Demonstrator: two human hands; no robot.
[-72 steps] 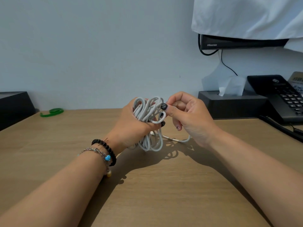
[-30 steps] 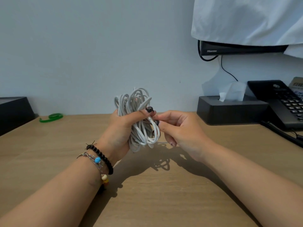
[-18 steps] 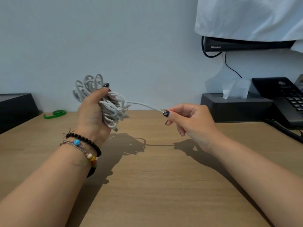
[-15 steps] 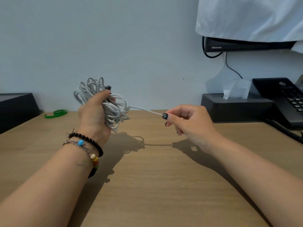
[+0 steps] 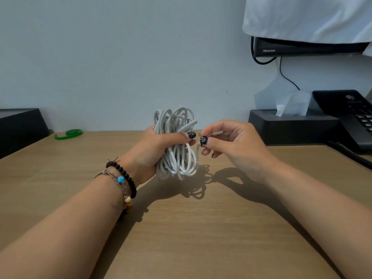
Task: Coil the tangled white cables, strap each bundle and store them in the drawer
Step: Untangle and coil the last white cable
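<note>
**Coiling nearly done, strap comes next**

At centre-left, a green strap (image 5: 68,134) lies at the back of the counter (image 5: 181,228), well apart from the hands. At mid-frame the left hand (image 5: 155,150) is clamped round the coil (image 5: 177,141), held above the counter. Just right, the right hand (image 5: 231,143) pinches the loose cable end (image 5: 216,133). Judged step: finishing the coil. Next, tuck that end in without loosening the loops, then fetch the strap.

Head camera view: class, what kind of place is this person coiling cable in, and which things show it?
Probably an office or hotel-room desk: a wooden desk against a plain wall, a black desk telephone, a tissue box, and a covered Hisense screen above.
</note>
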